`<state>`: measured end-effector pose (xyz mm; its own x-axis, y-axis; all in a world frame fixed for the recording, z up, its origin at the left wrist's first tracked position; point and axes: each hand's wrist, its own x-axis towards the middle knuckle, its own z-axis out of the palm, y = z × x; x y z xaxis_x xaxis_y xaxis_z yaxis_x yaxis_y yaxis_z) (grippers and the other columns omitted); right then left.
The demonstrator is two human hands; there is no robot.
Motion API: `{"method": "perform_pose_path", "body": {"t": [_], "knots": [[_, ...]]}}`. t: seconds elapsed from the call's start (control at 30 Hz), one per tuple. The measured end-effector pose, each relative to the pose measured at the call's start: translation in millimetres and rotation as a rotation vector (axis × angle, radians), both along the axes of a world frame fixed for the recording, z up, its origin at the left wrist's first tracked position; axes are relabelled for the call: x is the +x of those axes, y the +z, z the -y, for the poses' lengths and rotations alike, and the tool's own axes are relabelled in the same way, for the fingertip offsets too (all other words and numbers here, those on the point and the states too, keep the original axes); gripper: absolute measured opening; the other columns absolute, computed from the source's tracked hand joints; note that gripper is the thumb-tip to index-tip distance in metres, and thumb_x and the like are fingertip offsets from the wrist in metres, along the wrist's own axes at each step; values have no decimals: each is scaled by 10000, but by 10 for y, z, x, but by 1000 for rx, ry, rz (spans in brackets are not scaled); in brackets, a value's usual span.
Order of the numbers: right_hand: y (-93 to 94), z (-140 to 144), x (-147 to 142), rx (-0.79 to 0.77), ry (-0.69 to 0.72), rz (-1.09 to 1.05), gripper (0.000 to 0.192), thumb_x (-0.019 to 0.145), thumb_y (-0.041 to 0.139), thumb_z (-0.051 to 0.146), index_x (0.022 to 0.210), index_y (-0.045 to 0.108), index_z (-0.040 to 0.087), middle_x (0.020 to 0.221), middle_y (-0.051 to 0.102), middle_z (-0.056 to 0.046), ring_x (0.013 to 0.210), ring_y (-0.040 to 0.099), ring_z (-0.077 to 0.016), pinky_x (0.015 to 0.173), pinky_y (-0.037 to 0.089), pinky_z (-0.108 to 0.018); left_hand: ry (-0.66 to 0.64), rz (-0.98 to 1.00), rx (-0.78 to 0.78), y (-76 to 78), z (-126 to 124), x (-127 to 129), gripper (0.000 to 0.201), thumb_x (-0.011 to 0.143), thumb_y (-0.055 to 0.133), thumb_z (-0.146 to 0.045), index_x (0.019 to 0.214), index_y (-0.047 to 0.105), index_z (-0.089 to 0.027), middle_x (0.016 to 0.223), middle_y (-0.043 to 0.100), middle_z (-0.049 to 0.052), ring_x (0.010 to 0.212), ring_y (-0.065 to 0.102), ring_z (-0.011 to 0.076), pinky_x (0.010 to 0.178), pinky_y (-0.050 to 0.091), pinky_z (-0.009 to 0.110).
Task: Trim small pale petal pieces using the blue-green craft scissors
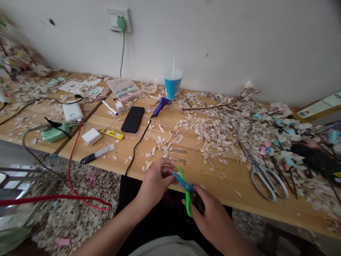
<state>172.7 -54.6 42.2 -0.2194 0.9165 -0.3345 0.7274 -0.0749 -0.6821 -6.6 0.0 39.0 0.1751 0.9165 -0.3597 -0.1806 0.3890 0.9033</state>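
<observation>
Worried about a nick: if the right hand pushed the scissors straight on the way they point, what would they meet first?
Probably the left hand: the right hand aims the green-and-blue scissors at its fingertips, which look close, though depth is unclear.

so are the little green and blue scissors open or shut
Open: the scissors' blue and green blades splay apart in a V, the right hand at the handles.
</observation>
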Motion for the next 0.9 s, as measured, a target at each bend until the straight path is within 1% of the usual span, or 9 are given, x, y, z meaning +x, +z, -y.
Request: {"method": "perform_pose_path", "body": {"t": [0.1,0.17,0.33,0.4,0.5,0.6,0.67,0.77,0.9], "knots": [[40,-12,-2,-36,6,-1,201,891,479,378,942,567,205,826,638,-37,748,587,-194,672,422,-300,-33,-79,64,22,11,-30,224,713,658,-83,863,529,-189,711,683,-16,641,647,121,620,473,214],[34,-10,-2,-51,-2,4,208,892,474,377,950,573,204,811,637,-32,734,584,-192,669,416,-302,-53,-114,93,37,18,-45,214,717,663,-88,863,541,-186,728,679,-17,674,647,123,641,475,219],[-46,17,6,-56,-20,17,209,892,477,386,959,577,214,805,638,-27,746,586,-203,676,405,-309,-74,-90,81,17,14,-75,257,706,704,-101,891,543,-179,760,678,-9,701,643,120,660,473,223],[-61,22,8,-52,-23,16,203,892,477,386,947,576,218,797,637,-26,742,585,-204,673,401,-309,-68,-29,47,-18,6,-82,311,680,743,-107,918,553,-174,760,678,-8,704,642,117,666,471,220],[-63,25,4,-44,-28,2,181,891,473,370,923,572,222,798,637,-25,749,591,-206,680,404,-308,-43,139,-54,-77,23,-59,370,630,809,-135,931,595,-158,779,683,1,733,647,122,714,492,238],[-71,36,-3,-24,-40,-13,144,884,469,331,913,561,224,829,643,-31,786,606,-209,723,416,-313,8,337,-206,-131,104,17,325,632,832,-203,886,645,-128,799,696,25,723,644,122,732,507,255],[-85,51,-5,-10,-45,-8,122,874,467,302,912,553,226,839,644,-33,798,609,-211,744,421,-316,65,442,-272,-162,174,78,284,649,830,-241,842,662,-116,788,701,32,702,639,118,734,511,260],[-107,76,-3,2,-36,1,111,866,466,282,916,551,231,868,653,-36,819,613,-215,749,429,-316,132,503,-287,-193,243,137,259,653,832,-252,804,675,-111,749,700,28,668,628,111,713,508,253],[-129,101,8,28,-40,10,133,864,469,284,945,558,226,906,662,-53,859,625,-224,759,444,-317,129,490,-279,-183,235,138,262,637,843,-263,772,682,-108,703,688,19,618,602,94,668,490,229]]}}
